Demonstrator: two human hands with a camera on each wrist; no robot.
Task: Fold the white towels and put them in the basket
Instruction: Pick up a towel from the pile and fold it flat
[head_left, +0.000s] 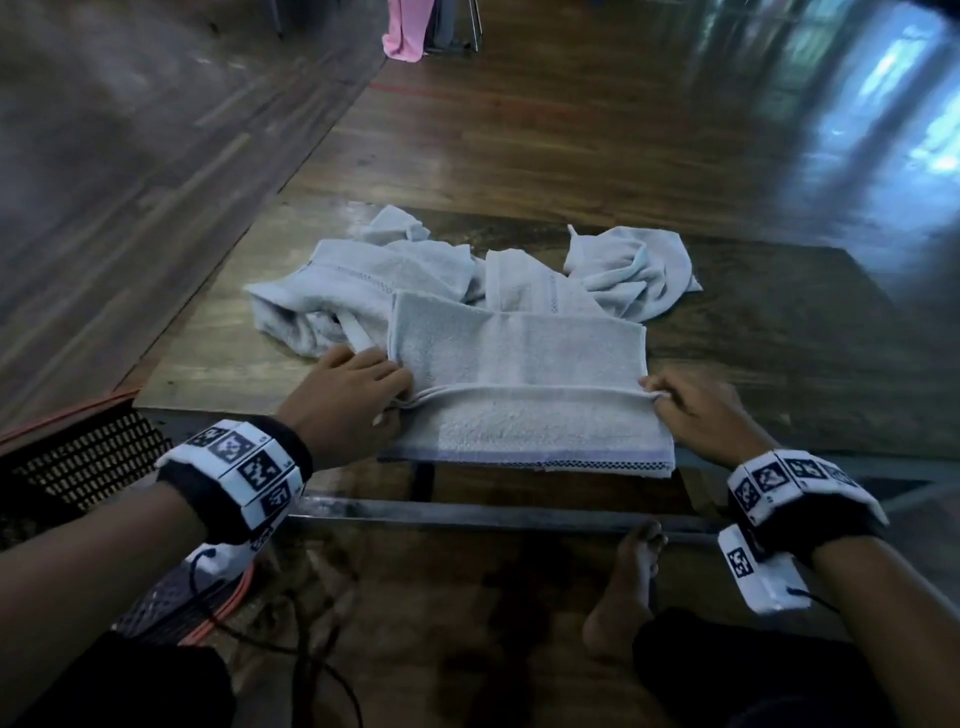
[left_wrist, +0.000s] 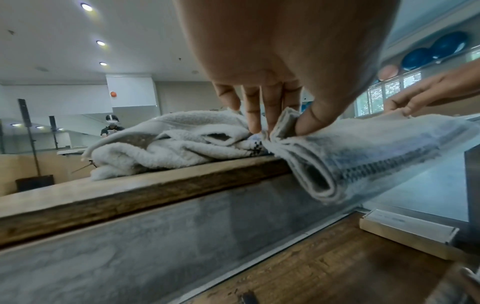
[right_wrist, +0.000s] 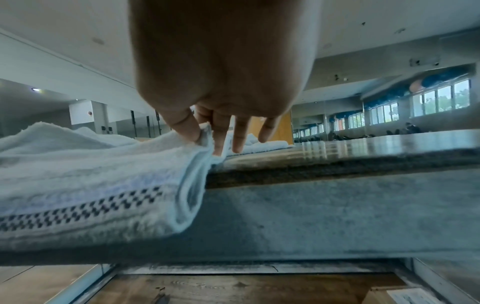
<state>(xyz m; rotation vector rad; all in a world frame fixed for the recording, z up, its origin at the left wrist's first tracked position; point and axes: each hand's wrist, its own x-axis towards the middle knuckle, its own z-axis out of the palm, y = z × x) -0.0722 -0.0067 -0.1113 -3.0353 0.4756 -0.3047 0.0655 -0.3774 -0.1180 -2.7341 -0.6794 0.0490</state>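
A white towel (head_left: 524, 374) with a dark checked border lies partly folded on the near edge of the wooden table (head_left: 779, 332), its border end hanging over the front. My left hand (head_left: 358, 400) pinches the fold's left end between thumb and fingers (left_wrist: 275, 123). My right hand (head_left: 691, 410) pinches the right end of the same fold (right_wrist: 205, 133). Behind it, several crumpled white towels (head_left: 363, 280) lie in a loose heap, another (head_left: 634, 270) to the right. A dark mesh basket (head_left: 67, 467) with an orange rim stands on the floor at my left.
The table's metal frame (head_left: 467, 514) runs below the front edge. My bare foot (head_left: 623, 587) rests on the wooden floor under it. A small flat box (left_wrist: 410, 232) lies on the floor. Pink cloth (head_left: 408, 26) hangs far behind the table.
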